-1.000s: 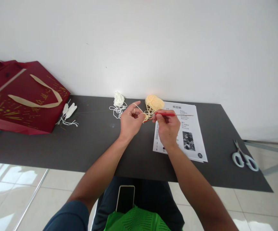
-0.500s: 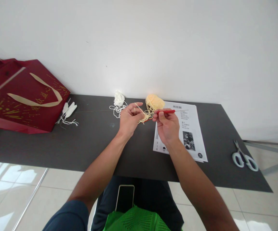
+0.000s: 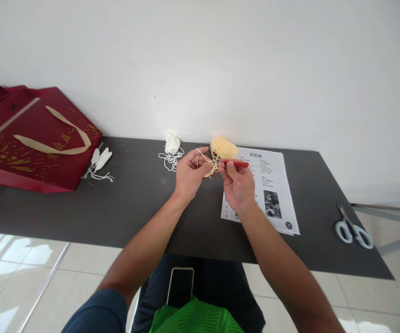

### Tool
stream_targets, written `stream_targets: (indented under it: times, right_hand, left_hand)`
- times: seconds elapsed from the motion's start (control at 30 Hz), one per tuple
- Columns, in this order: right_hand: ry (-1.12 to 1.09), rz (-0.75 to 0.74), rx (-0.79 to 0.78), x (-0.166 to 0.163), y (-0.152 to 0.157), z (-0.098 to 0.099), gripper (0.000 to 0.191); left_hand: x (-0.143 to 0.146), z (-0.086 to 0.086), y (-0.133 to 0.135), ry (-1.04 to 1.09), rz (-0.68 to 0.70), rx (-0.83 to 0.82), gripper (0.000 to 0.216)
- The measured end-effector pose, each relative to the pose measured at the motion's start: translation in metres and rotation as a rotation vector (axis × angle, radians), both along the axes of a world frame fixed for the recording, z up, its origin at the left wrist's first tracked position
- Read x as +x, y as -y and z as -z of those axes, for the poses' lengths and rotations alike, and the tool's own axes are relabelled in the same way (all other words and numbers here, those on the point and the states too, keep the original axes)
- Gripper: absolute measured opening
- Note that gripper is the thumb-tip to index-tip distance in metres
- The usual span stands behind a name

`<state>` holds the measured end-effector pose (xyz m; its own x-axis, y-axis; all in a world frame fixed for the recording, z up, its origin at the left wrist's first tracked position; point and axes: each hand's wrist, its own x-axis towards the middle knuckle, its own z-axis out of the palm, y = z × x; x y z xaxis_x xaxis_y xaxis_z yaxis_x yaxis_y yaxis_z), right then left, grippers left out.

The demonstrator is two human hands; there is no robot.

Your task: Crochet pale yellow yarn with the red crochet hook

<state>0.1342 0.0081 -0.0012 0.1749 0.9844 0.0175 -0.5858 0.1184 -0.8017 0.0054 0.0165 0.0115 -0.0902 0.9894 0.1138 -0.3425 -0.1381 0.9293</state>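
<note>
My left hand [image 3: 190, 173] is closed, thumb against fingers, with pale yellow yarn [image 3: 211, 170] pinched in it and a strand looped over the index finger. A red-handled crochet hook [image 3: 236, 163] lies in the closed fingers of my right hand [image 3: 238, 182], above the printed sheets. The hook's tip points left, close to the left fingertips, and is too small to make out. Behind both hands rests the yellow yarn ball [image 3: 224, 147], loose strands trailing from it. A white yarn ball [image 3: 172, 142] with loose coils sits left of it.
Printed sheets [image 3: 283, 203] lie under and beside my right hand. Scissors [image 3: 354, 229] are at the dark table's [image 3: 126, 212] right end. On the left stand a red gift bag [image 3: 47, 138] and small white pieces with strings [image 3: 101, 159]. A phone [image 3: 181, 284] rests on my lap.
My right hand and the crochet hook have moved slightly left, closer to my left hand. My left hand still pinches the yellow yarn.
</note>
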Motion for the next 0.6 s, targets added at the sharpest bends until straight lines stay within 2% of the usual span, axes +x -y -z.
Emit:
stream_targets:
  times: [0.17,0.3,0.43,0.6]
  right_hand:
    - [0.098,0.044,0.088,-0.003,0.005,-0.007,0.02]
    - [0.107,0.045,0.121,-0.004,0.006,-0.008,0.017]
    - [0.136,0.077,0.131,-0.005,0.007,-0.003,0.014]
    - [0.451,0.217,0.212,-0.006,0.015,0.0,0.011]
  left_hand:
    - [-0.001,-0.002,0.001,-0.054,-0.009,0.007,0.068]
    - [-0.003,-0.003,0.0,-0.105,-0.019,0.021,0.072]
    - [-0.004,-0.001,-0.001,-0.044,0.006,0.004,0.073]
    - [-0.002,-0.001,-0.001,0.09,0.016,-0.045,0.071]
